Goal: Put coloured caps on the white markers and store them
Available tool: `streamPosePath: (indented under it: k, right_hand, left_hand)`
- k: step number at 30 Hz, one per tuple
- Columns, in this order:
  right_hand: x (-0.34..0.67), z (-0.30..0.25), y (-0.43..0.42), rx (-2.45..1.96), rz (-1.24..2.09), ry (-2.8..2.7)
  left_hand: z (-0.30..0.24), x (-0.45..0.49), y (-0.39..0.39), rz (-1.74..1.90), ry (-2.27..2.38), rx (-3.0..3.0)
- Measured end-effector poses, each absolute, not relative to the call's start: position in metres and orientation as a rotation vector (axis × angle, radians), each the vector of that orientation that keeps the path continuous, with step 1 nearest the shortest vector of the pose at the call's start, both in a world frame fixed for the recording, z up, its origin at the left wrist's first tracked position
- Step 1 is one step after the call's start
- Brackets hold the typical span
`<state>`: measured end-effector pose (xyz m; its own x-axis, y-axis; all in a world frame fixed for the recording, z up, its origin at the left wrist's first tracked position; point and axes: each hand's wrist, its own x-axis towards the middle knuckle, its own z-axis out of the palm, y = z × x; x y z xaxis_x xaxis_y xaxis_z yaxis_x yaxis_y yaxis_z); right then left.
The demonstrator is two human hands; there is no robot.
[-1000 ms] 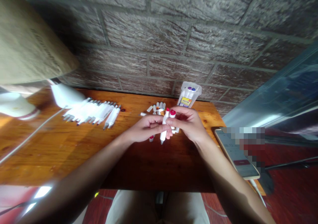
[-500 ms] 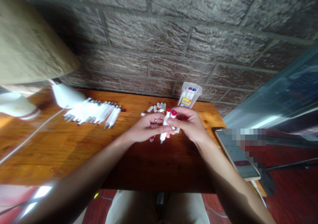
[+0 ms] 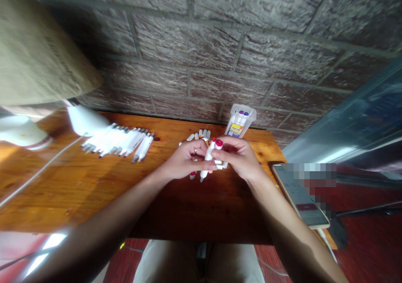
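Pinching a white marker (image 3: 204, 173) near the centre of the frame, the left hand (image 3: 185, 160) has its thumb laid across the barrel, with the bent fingers closed in behind it. The marker tilts, its red end pointing up and its grey end pointing down toward the lower part of the picture. A ring (image 3: 196, 150) sits on one of these fingers.

Just to the right, the right hand (image 3: 236, 156) grips a red-topped cap (image 3: 219, 143) between thumb and forefinger, the two drawn close together around it; its lower fingers are mostly hidden, so how far they are curled cannot be told. Cap and marker are side by side, but whether they touch is unclear.

Beyond the hands, loose caps (image 3: 201, 134) lie in a small group on the wooden desk (image 3: 176, 209), while another red-ended cap (image 3: 192, 175) rests just below the left fingers. A clear case (image 3: 236, 129) leans above the right hand, and a row of markers (image 3: 117, 142) lies at centre left.
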<state>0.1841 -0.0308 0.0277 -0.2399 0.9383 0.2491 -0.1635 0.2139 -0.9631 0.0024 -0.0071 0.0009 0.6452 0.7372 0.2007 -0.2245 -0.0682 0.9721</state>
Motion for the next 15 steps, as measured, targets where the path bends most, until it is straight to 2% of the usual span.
streamPosePath:
  k: [15]
  right_hand:
    - [0.1812,0.0238,-0.0299,-0.848,1.238,-1.386]
  left_hand:
    - [0.0048,0.0078,-0.0065,1.038,0.467,1.439]
